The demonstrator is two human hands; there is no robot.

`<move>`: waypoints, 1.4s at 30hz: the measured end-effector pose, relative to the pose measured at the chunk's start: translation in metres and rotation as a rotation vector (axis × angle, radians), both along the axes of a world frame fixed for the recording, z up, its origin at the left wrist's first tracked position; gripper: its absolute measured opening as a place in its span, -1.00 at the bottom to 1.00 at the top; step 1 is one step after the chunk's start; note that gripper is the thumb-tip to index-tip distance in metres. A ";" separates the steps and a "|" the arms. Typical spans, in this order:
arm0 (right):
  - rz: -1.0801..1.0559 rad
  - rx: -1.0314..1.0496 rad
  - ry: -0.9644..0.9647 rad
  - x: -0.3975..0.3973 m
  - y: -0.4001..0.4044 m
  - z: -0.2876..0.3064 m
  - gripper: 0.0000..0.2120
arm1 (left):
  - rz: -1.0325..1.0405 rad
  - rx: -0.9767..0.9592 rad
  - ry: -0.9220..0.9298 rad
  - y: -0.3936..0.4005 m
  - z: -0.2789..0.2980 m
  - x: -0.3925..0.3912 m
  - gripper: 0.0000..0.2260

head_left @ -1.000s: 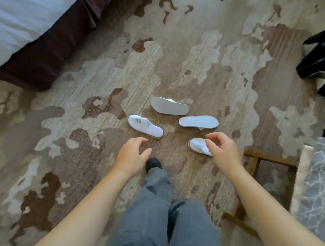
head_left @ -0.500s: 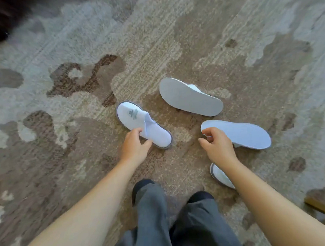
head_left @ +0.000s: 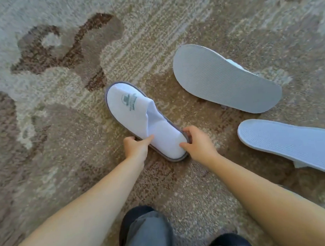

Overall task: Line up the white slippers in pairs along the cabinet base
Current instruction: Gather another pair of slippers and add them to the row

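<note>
Both hands, left hand [head_left: 135, 147] and right hand [head_left: 198, 144], pinch the heel of the upright logo slipper [head_left: 144, 120]; light, floppy terry, its stiffer sole rim offers the firmest hold.

I see one white slipper [head_left: 145, 120] upright at centre, grey-edged, green logo on its toe, toe toward 11 o'clock. Two overturned slippers [head_left: 225, 78] [head_left: 291, 145] lie at 2 and 3 o'clock, soles up, apparently untouched.
</note>
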State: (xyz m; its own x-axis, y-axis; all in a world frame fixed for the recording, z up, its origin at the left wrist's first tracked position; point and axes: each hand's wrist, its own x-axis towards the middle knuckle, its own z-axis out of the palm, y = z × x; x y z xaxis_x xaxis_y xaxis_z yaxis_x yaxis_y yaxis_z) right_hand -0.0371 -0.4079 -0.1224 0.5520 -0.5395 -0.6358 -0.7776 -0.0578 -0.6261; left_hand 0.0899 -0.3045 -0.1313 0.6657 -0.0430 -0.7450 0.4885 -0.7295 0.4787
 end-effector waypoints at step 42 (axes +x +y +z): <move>-0.216 -0.367 0.626 -0.292 0.000 0.016 -0.68 | -0.931 -0.554 0.045 -0.093 0.046 -0.149 -0.79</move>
